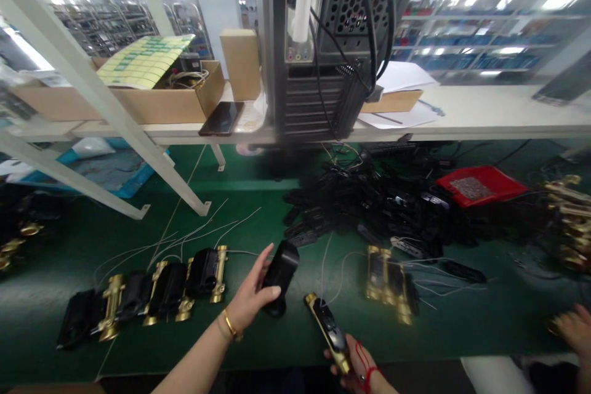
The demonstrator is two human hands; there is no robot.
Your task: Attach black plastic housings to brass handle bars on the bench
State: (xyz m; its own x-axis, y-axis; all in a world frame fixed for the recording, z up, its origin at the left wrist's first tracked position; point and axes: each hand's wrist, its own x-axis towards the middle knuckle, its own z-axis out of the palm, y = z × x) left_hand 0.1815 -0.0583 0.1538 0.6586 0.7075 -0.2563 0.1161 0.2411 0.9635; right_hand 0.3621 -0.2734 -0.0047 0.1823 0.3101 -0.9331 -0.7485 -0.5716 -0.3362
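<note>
My left hand [253, 290], with a gold bangle at its wrist, is closed round a black plastic cover [282, 271] held above the green bench. In my right hand [356, 358], which wears a red cord, is a brass pipe body [340, 359] with a black module [327, 319] along its top. The pipe body is tilted, and a thin grey wire rises from it. Left of my left hand stand several brass pipe bodies with black covers [203, 271] in a row. Further brass pipe bodies with grey wires [388, 274] lie right of my right hand, slightly blurred.
A heap of black plastic parts [369, 197] fills the back of the bench, beside a red pouch [480, 186]. Above hang a shelf [484, 108] and a computer tower [318, 92]. White frame legs [152, 166] stand at left. Another person's hand [575, 326] is at far right.
</note>
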